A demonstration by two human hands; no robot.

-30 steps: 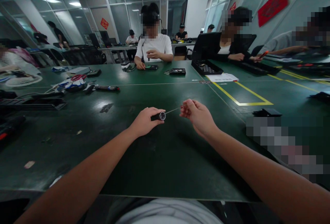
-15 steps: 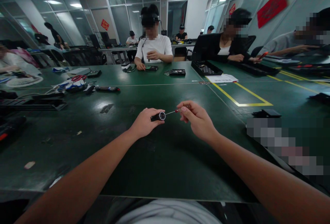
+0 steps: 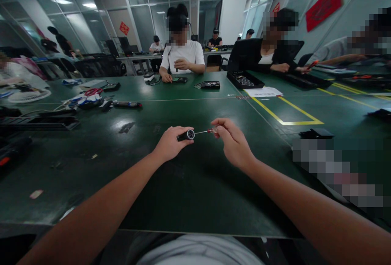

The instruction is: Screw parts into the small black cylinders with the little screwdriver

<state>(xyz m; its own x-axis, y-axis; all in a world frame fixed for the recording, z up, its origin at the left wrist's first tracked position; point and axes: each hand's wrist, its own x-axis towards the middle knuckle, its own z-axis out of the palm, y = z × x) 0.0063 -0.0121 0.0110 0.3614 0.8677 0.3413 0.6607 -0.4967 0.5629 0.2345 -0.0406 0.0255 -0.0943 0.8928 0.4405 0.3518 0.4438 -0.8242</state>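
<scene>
My left hand (image 3: 171, 144) is closed round a short black cylinder (image 3: 184, 136), whose round, silver-rimmed end faces right and toward me. My right hand (image 3: 233, 139) grips a screwdriver (image 3: 210, 130) with a clear and red handle. Its thin metal shaft points left, and the tip reaches the cylinder's rimmed end. Whether the tip sits inside or only touches the end is too small to tell. Both hands are held above the green table (image 3: 195, 200).
A dark pen-shaped tool (image 3: 126, 105), red-handled scissors (image 3: 93, 92) and cables lie at the left. A black box (image 3: 317, 134) stands at the right. Across the table, a person in a white shirt (image 3: 182, 58) works, with a black tray (image 3: 244, 80) beside them.
The fingers of my right hand have shifted round the screwdriver handle, showing more of it. The cylinder and my left hand have moved very slightly left.
</scene>
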